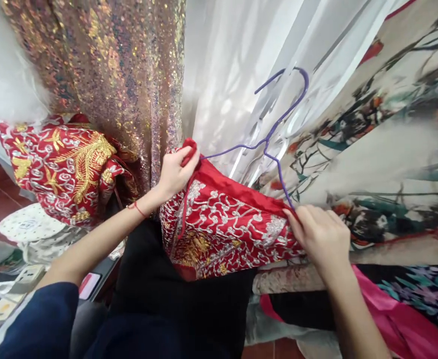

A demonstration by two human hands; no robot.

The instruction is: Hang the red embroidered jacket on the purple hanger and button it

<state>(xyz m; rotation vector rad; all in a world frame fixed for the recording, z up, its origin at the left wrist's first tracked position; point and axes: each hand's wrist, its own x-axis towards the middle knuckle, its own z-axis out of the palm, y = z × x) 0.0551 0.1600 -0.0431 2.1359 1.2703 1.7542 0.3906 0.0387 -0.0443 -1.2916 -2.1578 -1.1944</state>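
Observation:
A red embroidered garment (234, 219) with silver and gold patterns hangs between my two hands, its plain red waistband edge uppermost. My left hand (177, 169) is closed on the left end of that edge, where the red cloth bunches up at the fingers. At the other end, my right hand (318, 234) grips the edge with fingers wrapped round it. A purple wire hanger (267, 142) rises from the garment, hook upward; its two arms run down to the cloth beside each hand. The hanger's lower part is hidden.
Another red and gold embroidered cloth (69, 169) lies at left, before a sequined curtain-like fabric (110, 65). White sheer fabric (226, 65) and flower-printed cloth (383, 159) hang ahead and right. A phone (90, 285) and power strips (5, 306) sit lower left; pink fabric (402, 319) lies lower right.

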